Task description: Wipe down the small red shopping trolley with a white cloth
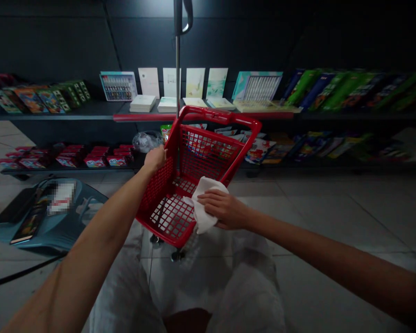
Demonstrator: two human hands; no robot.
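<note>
As the head camera looks down past both outstretched arms, the left hand (155, 158) is clamped around the side rim of a red mesh shopping cart (211, 114), a small one with casters (156, 238) showing underneath. The cart sits tilted, to the right of that hand, over the person's light trousers (125, 296); I can't tell whether the legs bear any of its weight. The right hand (223, 209) is closed over a crumpled white cloth (204, 203), pressing it against the cart's near edge, with the fingers lying together on top.

The cart looks light and stiff, so one hand seems enough to steady it, and the rigid rim offers the surest hold. Its open mesh should also give fingers easy purchase. The cloth looks soft and limp, and it would likely bunch under the palm.

Beyond the left hand, a dark shelf (90, 110) carries boxed sets (118, 86) and green packages (333, 90), with red boxes (95, 161) on a lower shelf. Further left of that hand, a teal plastic object (31, 231) sits on the tiled floor (319, 217).
</note>
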